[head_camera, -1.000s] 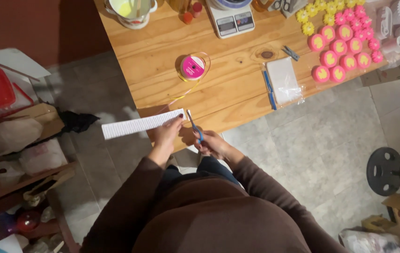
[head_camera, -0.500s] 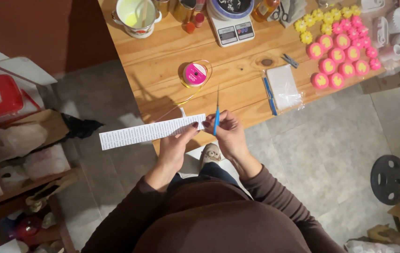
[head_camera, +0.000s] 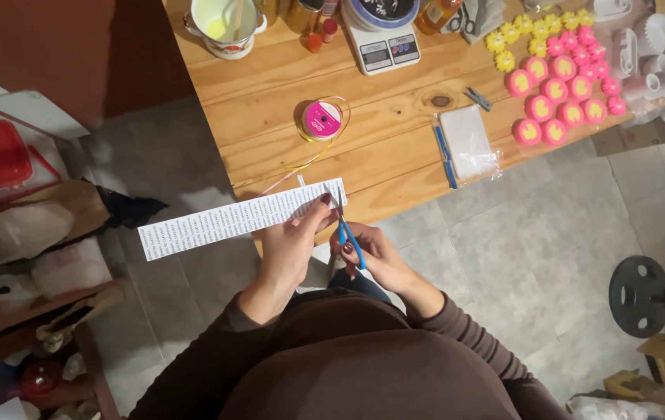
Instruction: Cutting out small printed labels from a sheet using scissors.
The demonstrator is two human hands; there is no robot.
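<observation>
Head view: left hand (head_camera: pixel 289 245) is pinching paper strip (head_camera: pixel 239 219) near table (head_camera: pixel 394 155) edge, right hand (head_camera: pixel 375 257) is gripping scissors (head_camera: pixel 345 225) (blades at strip end). Long unsupported strip could sag, skewing cut.

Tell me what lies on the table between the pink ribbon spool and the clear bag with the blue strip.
In the head view, only bare wood lies between the pink ribbon spool and the clear bag on the table; the spool's loose ribbon trails the other way.
</observation>
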